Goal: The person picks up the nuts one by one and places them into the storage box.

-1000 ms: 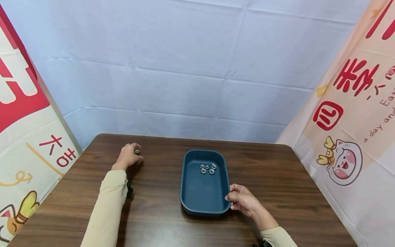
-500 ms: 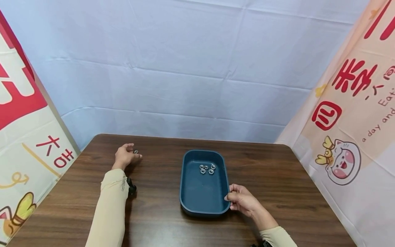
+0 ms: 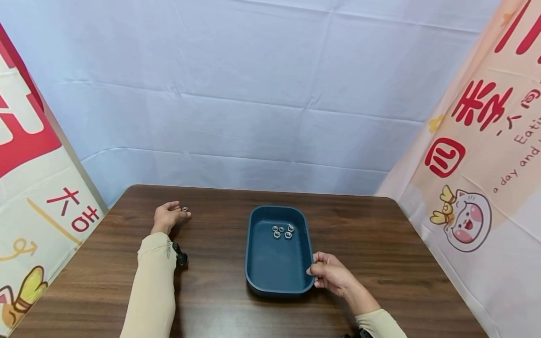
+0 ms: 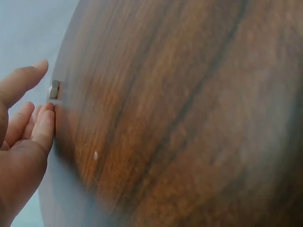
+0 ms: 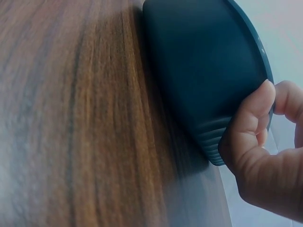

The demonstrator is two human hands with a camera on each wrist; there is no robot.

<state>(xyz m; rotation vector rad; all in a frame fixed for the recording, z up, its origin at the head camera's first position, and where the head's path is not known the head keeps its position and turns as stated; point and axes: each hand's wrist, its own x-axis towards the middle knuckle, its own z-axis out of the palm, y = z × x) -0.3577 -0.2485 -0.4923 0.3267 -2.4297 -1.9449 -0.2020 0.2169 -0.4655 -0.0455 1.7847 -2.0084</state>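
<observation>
A small metal nut (image 3: 184, 209) rests on the brown table at the far left. My left hand (image 3: 166, 218) is beside it, fingers apart and holding nothing. In the left wrist view the nut (image 4: 54, 90) lies just beyond the fingertips, apart from them. A blue rectangular tray (image 3: 279, 277) stands in the middle of the table with several nuts (image 3: 288, 235) grouped inside toward its far end. My right hand (image 3: 331, 273) pinches the tray's right rim near the front corner, thumb on the inner side; the right wrist view shows this grip on the tray wall (image 5: 203, 71) closely.
The wooden table (image 3: 359, 225) has rounded far corners. A pale cloth (image 3: 253, 94) hangs behind it, and printed cloths flank both sides. A dark wrist device (image 3: 181, 256) sits on the left sleeve.
My left hand has drawn slightly to the left, away from the nut, which stays on the table. The right hand keeps its hold on the tray. The head view has shifted a little.
</observation>
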